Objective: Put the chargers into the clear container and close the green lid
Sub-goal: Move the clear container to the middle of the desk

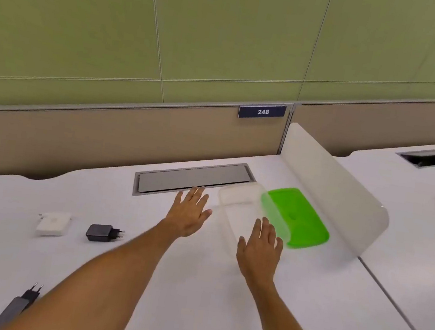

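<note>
From the head view, your left hand [189, 212] and right hand [261, 246] hover flat, fingers spread wide, holding nothing. The clear container [235, 208], a smooth rounded plastic box, sits between them on the matte white desk [193, 300]. Its glossy green lid [297, 219] lies just beside it, right. A white square charger [53, 223], a black charger [103, 233] and a grey charger [16, 304] lie well left.

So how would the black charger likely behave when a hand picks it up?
The black charger looks like a rigid, compact block, so probably stiff and easy to pinch. It lies flat on the white desk, unlikely to roll. Its two prongs stick out sideways and could snag.
</note>
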A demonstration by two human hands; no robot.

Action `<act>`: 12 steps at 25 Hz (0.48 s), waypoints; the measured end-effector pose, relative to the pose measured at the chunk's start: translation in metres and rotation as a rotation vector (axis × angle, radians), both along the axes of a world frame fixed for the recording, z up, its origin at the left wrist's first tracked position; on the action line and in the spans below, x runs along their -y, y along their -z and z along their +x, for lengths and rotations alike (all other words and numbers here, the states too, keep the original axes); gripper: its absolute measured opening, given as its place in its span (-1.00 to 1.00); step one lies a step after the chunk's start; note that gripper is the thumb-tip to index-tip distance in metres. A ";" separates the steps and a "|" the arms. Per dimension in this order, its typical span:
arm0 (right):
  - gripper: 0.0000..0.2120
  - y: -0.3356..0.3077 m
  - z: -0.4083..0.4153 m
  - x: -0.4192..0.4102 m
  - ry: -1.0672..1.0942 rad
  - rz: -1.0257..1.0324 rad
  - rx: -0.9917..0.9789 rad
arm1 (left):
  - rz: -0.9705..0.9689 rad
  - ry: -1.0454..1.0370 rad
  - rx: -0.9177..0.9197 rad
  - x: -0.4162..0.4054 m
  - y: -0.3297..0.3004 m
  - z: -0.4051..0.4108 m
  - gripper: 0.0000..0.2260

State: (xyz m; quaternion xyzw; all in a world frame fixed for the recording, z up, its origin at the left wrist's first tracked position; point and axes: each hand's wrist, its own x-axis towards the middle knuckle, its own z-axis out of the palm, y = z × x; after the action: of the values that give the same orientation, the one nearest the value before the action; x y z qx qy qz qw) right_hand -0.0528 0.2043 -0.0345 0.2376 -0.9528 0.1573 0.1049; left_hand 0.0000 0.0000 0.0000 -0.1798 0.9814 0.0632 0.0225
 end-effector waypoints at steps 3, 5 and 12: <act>-0.28 -0.004 -0.005 -0.002 0.249 -0.135 0.205 | 0.029 0.003 0.046 -0.006 0.006 -0.012 -0.46; -0.24 -0.002 -0.009 -0.002 0.348 -0.288 0.341 | 0.088 -0.013 0.061 -0.008 0.011 -0.021 -0.45; -0.41 0.000 -0.021 0.012 0.677 -0.657 0.720 | 0.292 -0.114 0.142 -0.006 0.015 -0.048 -0.38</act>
State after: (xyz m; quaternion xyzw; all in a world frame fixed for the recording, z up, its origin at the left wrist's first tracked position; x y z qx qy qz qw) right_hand -0.0735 0.1919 -0.0340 -0.1926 -0.8525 0.4727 -0.1127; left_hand -0.0478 0.0061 -0.0151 -0.2339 0.9460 0.1934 0.1142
